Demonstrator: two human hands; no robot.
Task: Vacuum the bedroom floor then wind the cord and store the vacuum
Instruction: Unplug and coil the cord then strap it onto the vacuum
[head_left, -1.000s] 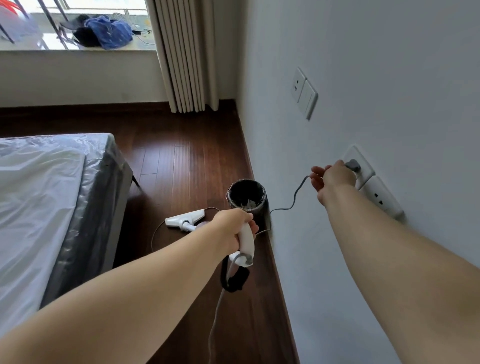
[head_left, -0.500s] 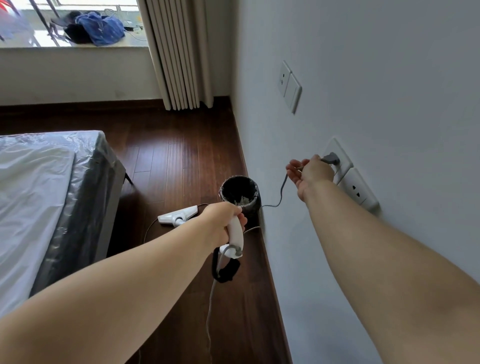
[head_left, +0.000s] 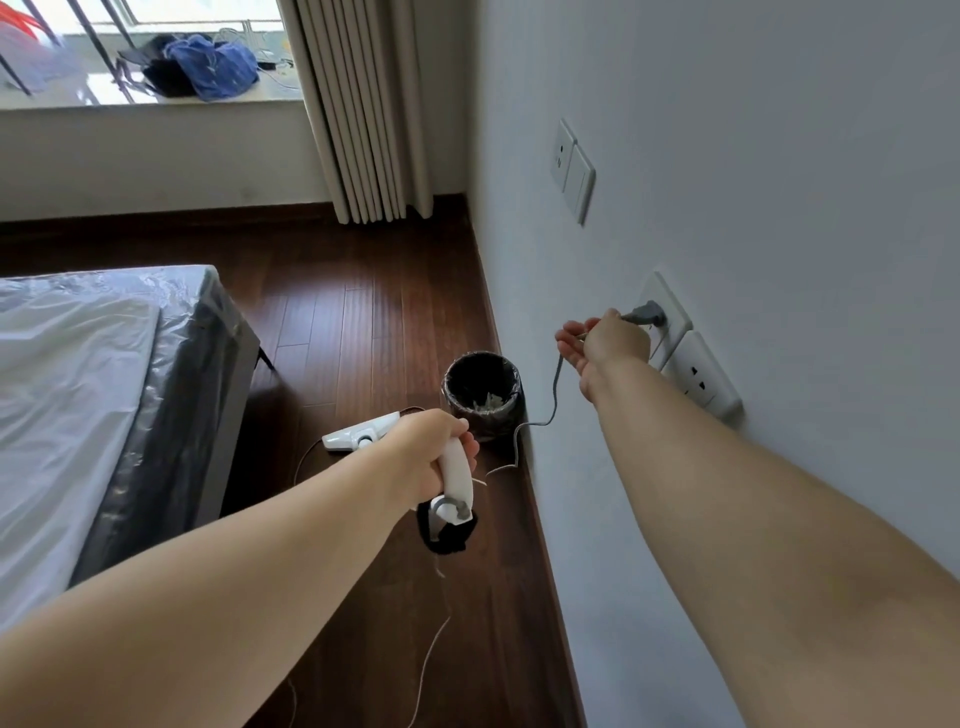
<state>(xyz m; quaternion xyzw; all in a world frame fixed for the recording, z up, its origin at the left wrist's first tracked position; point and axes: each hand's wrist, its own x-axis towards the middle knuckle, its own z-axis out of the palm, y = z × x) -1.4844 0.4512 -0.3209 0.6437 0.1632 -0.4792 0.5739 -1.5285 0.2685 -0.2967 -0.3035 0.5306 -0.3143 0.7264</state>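
Dark wooden floor (head_left: 363, 322) at twelve o'clock; my left hand (head_left: 428, 449) grips the white curved vacuum handle (head_left: 457, 478). My right hand (head_left: 605, 343) pinches the thin grey cord (head_left: 553, 395) at two o'clock; tugging it could strain the grey plug (head_left: 644, 313).

Bed (head_left: 78, 405) at left, wall (head_left: 727, 156) at right, floor (head_left: 363, 322) btwn. Bin (head_left: 482, 395) on floor just beside wall. Vacuum head (head_left: 361, 432) on floor left of bin. Plug (head_left: 644, 314) in wall socket (head_left: 667, 317); 2nd socket (head_left: 701, 382) nearer, touching it. Switch plates (head_left: 571, 169) farther along wall. Curtain (head_left: 358, 104) in far corner, window sill (head_left: 150, 101) to its left.
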